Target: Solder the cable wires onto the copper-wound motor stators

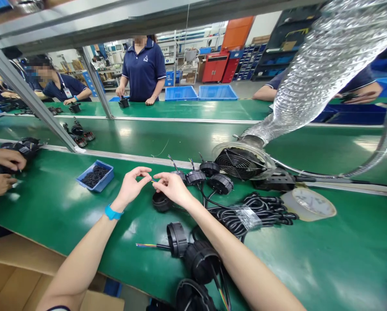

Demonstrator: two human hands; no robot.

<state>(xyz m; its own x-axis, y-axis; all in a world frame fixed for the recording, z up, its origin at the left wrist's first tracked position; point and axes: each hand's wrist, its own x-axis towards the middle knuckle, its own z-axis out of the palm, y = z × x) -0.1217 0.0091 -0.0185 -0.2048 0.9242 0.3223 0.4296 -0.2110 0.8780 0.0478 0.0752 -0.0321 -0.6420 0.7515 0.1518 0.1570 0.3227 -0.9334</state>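
My left hand [131,185], with a blue band at its wrist, is closed in a pinch; whatever its fingertips hold is too small to make out. Right beside it, my right hand [172,188] pinches a thin wire [153,181] with a bit of yellow showing. A round black cap [161,202] lies just under my right hand. Several black caps with cables [196,176] stand behind that hand. Nearer to me, another black cap [177,239] has a cable with bare coloured wires [146,245] pointing left. My right forearm partly hides these parts.
A blue bin [104,181] of small black pieces sits left of my hands. To the right are a coiled black cable bundle [248,211], a fan with a foil duct [240,162] and a whitish tub [308,205]. A co-worker's hands [7,160] work at far left.
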